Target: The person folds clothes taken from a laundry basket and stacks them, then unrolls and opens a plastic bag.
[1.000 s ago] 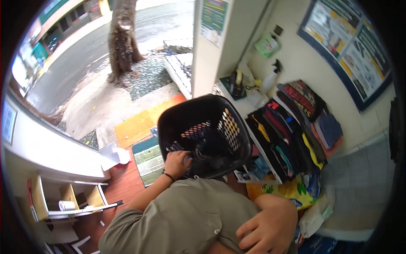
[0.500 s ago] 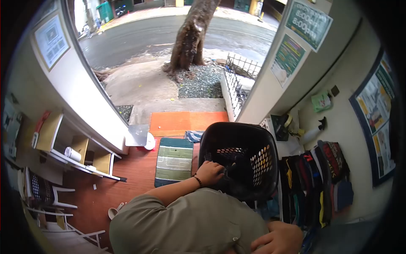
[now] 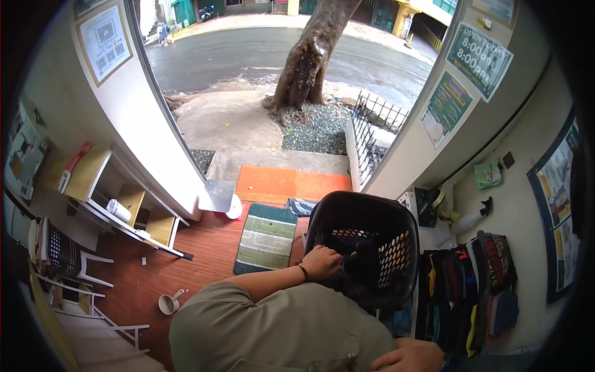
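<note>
A black plastic laundry basket [image 3: 406, 282] with perforated sides is right in front of my body. Inside it lies dark cloth [image 3: 361, 263], its shape hard to make out. My left hand [image 3: 321, 263], with a dark beaded bracelet on the wrist, is closed over the basket's near-left rim, fingertips bent inward next to the cloth. Low at the right, my right hand [image 3: 410, 356] lies against the hem of my olive shirt [image 3: 291, 328], fingers apart and nothing visible in them. The frame's bottom edge cuts part of it off.
Folded clothes [image 3: 462, 291] are stacked along the right wall, below a spray bottle [image 3: 474, 217]. A green striped mat [image 3: 265, 239] and an orange mat [image 3: 294, 183] lie toward the open doorway. A wooden shelf [image 3: 133, 201], a white chair [image 3: 74, 260] and a dipper [image 3: 168, 304] are at left.
My view has turned left, so the basket, doorway and shelf sit farther right and slightly lower. More of the dipper shows. Both hands keep nearly the same pose.
</note>
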Motion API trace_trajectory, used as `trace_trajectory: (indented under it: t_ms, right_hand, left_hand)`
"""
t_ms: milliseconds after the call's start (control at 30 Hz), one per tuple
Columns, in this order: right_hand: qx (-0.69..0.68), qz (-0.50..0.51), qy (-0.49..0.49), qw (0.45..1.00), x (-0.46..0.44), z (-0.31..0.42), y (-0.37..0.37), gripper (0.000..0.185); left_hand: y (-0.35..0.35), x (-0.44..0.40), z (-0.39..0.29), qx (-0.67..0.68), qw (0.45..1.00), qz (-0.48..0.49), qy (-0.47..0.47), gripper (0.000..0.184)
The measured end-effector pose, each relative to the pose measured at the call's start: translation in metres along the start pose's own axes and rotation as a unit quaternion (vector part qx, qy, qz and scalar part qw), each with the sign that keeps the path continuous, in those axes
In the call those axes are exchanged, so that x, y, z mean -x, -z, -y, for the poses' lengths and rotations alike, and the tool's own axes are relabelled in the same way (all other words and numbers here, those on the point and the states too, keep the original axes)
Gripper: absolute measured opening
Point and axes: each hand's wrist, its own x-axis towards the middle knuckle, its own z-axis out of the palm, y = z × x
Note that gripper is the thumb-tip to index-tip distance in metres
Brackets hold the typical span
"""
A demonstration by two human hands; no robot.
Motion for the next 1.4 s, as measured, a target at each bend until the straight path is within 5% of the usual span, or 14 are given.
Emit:
trace_trajectory:
  t_ms: [633, 867, 1400]
  right_hand:
    - [0.009, -0.012, 0.015, 1.000, 0.016, -0.008, -0.026, 0.051]
    - [0.047, -0.223, 0.109, 0.967, -0.012, -0.018, -0.030, 0.037]
    - [-0.033, -0.235, 0.065, 0.969, -0.025, -0.057, -0.058, 0.032]
  left_hand:
    - [0.004, 0.000, -0.001, -0.002, 0.999, 0.035, 0.006, 0.029]
    - [-0.003, 0.001, 0.004, -0.002, 1.000, -0.015, -0.018, 0.026]
    - [0.012, -0.004, -0.007, -0.008, 0.999, 0.050, 0.015, 0.027]
